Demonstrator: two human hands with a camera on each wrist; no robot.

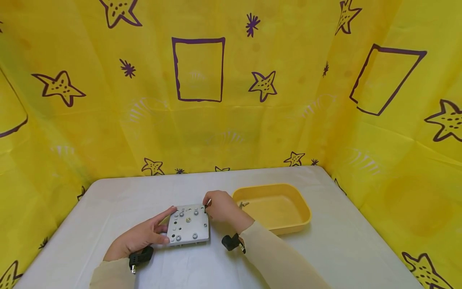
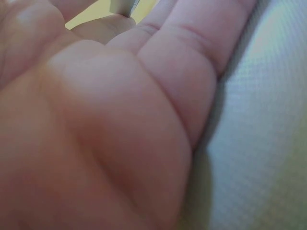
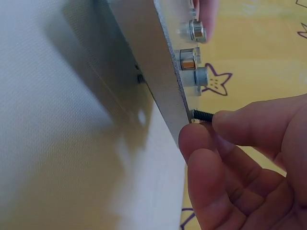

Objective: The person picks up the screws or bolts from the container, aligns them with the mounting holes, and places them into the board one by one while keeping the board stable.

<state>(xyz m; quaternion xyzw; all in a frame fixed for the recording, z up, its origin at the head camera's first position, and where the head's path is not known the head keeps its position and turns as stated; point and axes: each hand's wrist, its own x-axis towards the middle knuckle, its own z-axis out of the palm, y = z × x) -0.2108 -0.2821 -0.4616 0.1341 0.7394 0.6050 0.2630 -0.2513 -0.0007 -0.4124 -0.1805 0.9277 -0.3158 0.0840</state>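
Note:
A square silver metal plate [image 1: 196, 225] with holes and several socket-head screws [image 1: 195, 236] is held a little above the white table. My left hand [image 1: 138, 236] grips its left edge between thumb and fingers. In the left wrist view the palm [image 2: 110, 115] fills most of the picture, and only a sliver of the plate [image 2: 122, 6] shows. At the far right corner my right hand [image 1: 224, 209] pinches a dark threaded screw [image 3: 203, 115] between thumb and fingertips. Its end meets the plate's face; how deep it sits I cannot tell.
A yellow plastic tray [image 1: 306, 216] stands just right of the right hand, with a few loose screws [image 1: 244, 204] at its left side. The white-covered table [image 1: 144, 190] ends at a yellow patterned curtain [image 1: 231, 120] behind and on both sides.

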